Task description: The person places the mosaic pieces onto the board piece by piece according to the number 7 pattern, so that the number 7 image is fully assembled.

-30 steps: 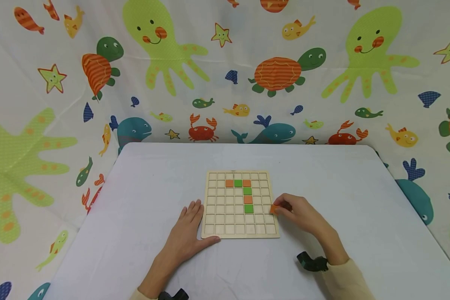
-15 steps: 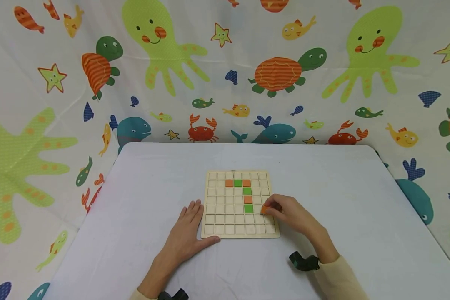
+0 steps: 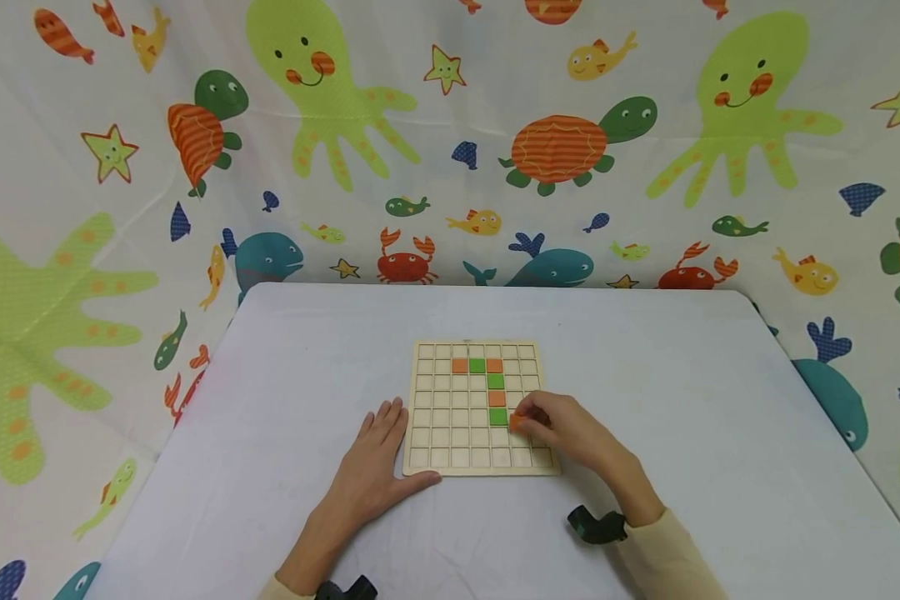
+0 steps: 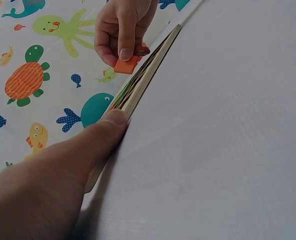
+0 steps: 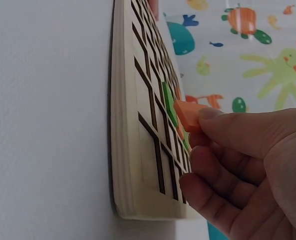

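A square wooden grid board [image 3: 450, 460] lies on the table. Orange and green square tiles sit in some of its cells, among them a green tile [image 3: 498, 417] at the lower end of a column. My right hand [image 3: 570, 427] pinches an orange tile [image 5: 188, 114] between thumb and fingers, over the board just right of that green tile. In the left wrist view the same orange tile [image 4: 127, 65] is raised above the board's surface. My left hand [image 3: 375, 467] lies along the board's left side, fingers straight, its thumb touching the front edge.
The white table [image 3: 307, 358] extends around the board on all sides. Behind and beside it hangs a curtain [image 3: 360, 225] printed with sea animals. A dark camera [image 3: 597, 525] is worn on the right wrist, another [image 3: 347, 588] on the left.
My right hand has carried the orange tile leftward, from the board's right edge to beside the lowest green tile. My left hand stays at the board's left side.
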The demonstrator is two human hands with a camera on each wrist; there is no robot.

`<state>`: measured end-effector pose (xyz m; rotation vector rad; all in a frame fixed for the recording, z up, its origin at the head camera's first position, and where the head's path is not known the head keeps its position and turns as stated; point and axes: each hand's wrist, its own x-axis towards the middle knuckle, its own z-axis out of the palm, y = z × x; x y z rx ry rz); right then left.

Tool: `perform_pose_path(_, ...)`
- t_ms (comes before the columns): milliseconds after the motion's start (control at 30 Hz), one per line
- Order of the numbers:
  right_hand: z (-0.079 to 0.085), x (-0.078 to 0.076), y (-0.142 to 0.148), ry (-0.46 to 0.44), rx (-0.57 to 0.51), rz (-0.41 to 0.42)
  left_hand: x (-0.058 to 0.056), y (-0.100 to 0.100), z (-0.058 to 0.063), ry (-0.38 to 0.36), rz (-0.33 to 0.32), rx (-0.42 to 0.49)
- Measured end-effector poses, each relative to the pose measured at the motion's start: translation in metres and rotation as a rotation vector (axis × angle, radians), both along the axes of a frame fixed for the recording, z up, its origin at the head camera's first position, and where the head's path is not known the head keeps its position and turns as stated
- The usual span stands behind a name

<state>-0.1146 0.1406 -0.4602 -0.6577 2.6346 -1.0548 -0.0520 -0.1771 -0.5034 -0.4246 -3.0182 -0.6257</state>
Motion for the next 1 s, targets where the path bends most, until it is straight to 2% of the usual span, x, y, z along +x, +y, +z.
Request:
perform_pose_path(400,-0.001,0.004,-0.013,-0.050,0.010,0.003,0.000,0.000,0.001,0.008,-0.006,-0.012)
perform_pose_path(1000,-0.010,0.007,-0.020,0.050,0.009,0.074,-0.001,0.001,0.002,-0.006,-0.003,-0.011)
